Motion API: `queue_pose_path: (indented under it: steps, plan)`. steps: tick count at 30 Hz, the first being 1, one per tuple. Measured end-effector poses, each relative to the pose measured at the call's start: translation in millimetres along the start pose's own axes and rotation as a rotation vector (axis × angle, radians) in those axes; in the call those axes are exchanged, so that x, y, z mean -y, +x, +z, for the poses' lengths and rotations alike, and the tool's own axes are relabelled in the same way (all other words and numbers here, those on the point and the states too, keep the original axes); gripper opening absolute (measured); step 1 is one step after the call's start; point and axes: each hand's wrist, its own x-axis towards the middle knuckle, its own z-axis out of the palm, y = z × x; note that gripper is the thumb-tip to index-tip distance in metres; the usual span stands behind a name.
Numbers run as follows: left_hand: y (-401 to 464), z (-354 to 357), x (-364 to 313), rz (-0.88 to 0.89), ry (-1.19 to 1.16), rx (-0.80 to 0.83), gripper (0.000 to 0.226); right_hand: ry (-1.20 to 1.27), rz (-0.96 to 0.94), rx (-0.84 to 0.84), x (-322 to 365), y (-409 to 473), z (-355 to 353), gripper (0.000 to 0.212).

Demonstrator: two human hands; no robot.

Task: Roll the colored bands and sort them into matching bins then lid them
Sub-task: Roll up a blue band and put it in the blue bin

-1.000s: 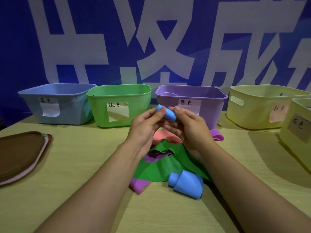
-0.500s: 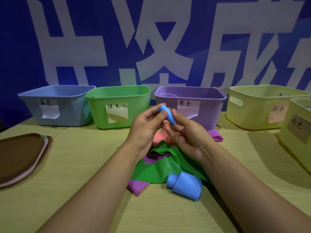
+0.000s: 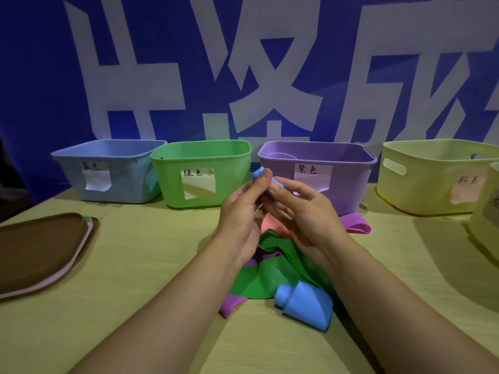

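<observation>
Left hand [image 3: 237, 220] and right hand [image 3: 305, 211] both pinching small rolled blue rubber band [image 3: 258, 174], raised above table. In front of purple plastic bin [image 3: 348, 182]. Loose green band [image 3: 270, 276] underneath.

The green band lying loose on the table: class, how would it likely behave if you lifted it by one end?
The green band lies in soft folds draped over the purple band, so it would probably hang floppy. It looks thin and flat, so likely light. Unlike the partly rolled blue band beside it, it seems unlikely to roll away.
</observation>
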Motion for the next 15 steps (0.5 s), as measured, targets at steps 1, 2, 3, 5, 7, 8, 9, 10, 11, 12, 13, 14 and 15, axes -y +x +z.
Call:
queue_pose_path:
  steps: [1,2,3,5,7,8,9,10,11,12,13,14,15]
  plan:
    - [0.2,-0.6,-1.4,0.006,-0.001,-0.019,0.033,-0.032,0.001,0.019,1.0,-0.7,-0.9,0.028]
    - [1.4,-1.7,-3.0,0.012,0.003,-0.044,0.026,-0.066,-0.004,0.044,1.4,-1.5,-1.6,0.028]
    - [2.2,-2.5,-5.3,0.018,0.016,-0.074,0.024,-0.106,-0.014,0.069,0.9,-2.0,-2.0,0.028]
    - [4.5,-6.4,-8.3,0.037,0.068,-0.123,0.022,-0.213,-0.042,0.107,-1.6,-3.1,-0.9,0.029]
    - [5.3,-11.3,-9.5,0.061,0.108,-0.145,0.020,-0.342,-0.082,0.126,-5.8,-3.8,-0.1,0.030]
    - [4.7,-13.0,-10.1,0.077,0.127,-0.156,0.020,-0.442,-0.120,0.133,-8.0,-4.5,0.3,0.031]
    - [4.0,-14.6,-10.9,0.092,0.146,-0.169,0.020,-0.575,-0.175,0.142,-9.9,-4.9,0.4,0.033]
    - [4.6,-18.1,-12.3,0.107,0.168,-0.182,0.020,-0.714,-0.235,0.154,-11.6,-5.3,1.4,0.035]
    - [5.4,-21.0,-14.1,0.117,0.189,-0.194,0.021,-0.841,-0.287,0.158,-12.8,-5.8,2.5,0.035]
    - [7.8,-25.8,-17.8,0.128,0.207,-0.209,0.022,-0.944,-0.327,0.149,-13.0,-5.6,5.2,0.035]
    - [10.5,-32.3,-25.0,0.142,0.226,-0.229,0.022,-1.018,-0.353,0.134,-12.5,-5.1,9.7,0.035]
    - [13.7,-40.3,-34.3,0.158,0.243,-0.254,0.023,-1.070,-0.365,0.116,-11.7,-4.1,14.9,0.034]
    - [16.6,-49.7,-45.2,0.174,0.261,-0.277,0.023,-1.105,-0.367,0.105,-10.4,-3.0,20.6,0.034]
